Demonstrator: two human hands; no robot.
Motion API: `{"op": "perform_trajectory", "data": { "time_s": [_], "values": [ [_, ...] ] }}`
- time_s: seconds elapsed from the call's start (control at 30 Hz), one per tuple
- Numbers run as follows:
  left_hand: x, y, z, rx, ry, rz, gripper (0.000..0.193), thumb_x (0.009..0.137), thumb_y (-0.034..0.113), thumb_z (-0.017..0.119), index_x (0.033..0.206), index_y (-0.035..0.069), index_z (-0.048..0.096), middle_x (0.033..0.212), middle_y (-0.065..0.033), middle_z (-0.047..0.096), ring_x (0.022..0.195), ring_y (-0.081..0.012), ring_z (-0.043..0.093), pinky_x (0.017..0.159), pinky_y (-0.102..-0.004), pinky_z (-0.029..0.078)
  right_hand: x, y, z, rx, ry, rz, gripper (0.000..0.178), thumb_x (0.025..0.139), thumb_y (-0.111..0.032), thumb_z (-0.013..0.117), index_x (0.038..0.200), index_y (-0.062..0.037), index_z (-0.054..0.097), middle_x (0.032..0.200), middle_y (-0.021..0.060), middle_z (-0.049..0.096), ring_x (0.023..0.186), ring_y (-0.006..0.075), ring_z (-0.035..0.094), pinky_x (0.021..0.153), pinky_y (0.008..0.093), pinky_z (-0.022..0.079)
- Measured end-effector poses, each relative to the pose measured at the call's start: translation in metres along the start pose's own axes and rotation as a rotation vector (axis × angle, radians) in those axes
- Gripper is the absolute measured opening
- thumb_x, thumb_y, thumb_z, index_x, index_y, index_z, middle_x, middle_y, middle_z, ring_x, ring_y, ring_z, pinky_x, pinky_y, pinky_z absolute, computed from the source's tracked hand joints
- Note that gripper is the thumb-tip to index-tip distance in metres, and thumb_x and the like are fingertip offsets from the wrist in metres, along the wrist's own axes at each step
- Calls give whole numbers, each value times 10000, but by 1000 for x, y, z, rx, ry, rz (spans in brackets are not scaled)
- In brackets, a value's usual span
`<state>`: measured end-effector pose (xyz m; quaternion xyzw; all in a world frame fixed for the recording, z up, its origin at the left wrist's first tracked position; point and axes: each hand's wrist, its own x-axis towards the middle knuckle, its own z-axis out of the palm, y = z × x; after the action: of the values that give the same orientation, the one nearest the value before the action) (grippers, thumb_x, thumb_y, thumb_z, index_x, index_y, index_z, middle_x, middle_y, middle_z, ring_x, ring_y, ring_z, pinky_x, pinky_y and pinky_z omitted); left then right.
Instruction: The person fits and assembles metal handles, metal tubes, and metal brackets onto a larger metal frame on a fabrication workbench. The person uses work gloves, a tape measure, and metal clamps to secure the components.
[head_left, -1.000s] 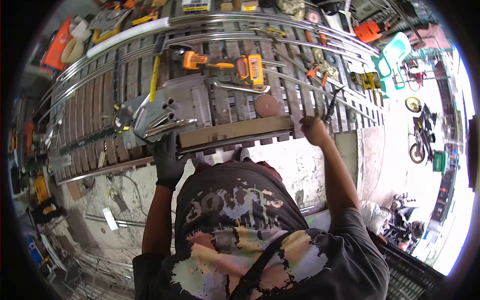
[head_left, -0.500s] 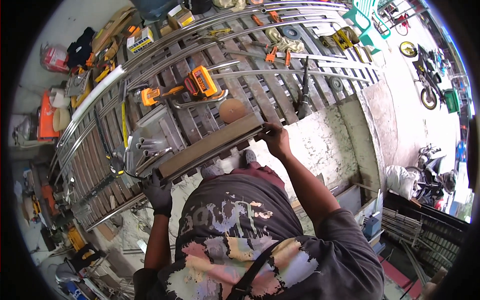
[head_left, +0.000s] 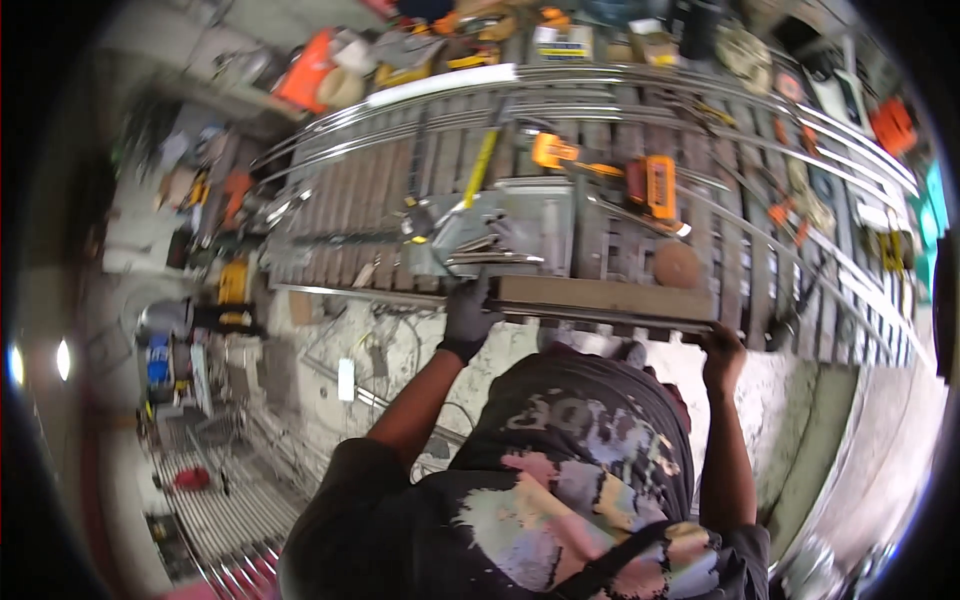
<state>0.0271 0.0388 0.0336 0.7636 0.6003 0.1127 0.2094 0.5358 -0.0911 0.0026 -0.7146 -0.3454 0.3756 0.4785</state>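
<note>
A long brown bar (head_left: 605, 296) is clasped at its ends by the gloved left hand (head_left: 467, 318) and bare right hand (head_left: 723, 358), along a slatted desk (head_left: 368, 190).

Slatted grey-brown desk (head_left: 340, 215), supporting the following. Orange-and-black cordless power tool (head_left: 603, 169): lying on the slats. Round reddish-brown disc (head_left: 676, 266): lying flat, nearer the desk's front edge than the tool. Grey sheet-metal plate (head_left: 532, 213): bearing short shiny metal tubes (head_left: 494, 258). Yellow strip (head_left: 482, 168): slanting away beyond the plate. Long white roll (head_left: 440, 86): stretching along the far side. Yellow, white and blue carton (head_left: 562, 45): standing behind the roll's right end.
</note>
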Motion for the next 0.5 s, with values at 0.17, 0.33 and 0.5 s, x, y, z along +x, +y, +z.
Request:
{"op": "perform_trajectory", "data": {
  "time_s": [0.17,0.33,0.5],
  "values": [
    [-7,29,-13,58,72,-8,1110,698,239,862,1637,131,281,1225,-212,702,1091,-431,645,1021,-533,445,8,-19,-6,-397,24,-175,205,893,-54,694,1076,24,743,834,144,709,739,236,679,698,359,523],
    [3,27,-6,6,82,14,1096,713,246,858,1643,158,285,1395,-225,605,1261,-435,544,1115,-535,370,12,-18,-13,-414,54,-90,163,875,-54,721,1020,15,748,852,98,719,795,199,686,720,363,534],
    [-2,8,-16,-244,83,63,1051,671,92,898,1593,86,393,1247,-207,648,1086,-372,634,873,-477,546,20,-3,-6,-340,-68,-83,103,843,12,570,808,-13,664,662,56,599,661,146,559,617,320,440]
  ]
}}
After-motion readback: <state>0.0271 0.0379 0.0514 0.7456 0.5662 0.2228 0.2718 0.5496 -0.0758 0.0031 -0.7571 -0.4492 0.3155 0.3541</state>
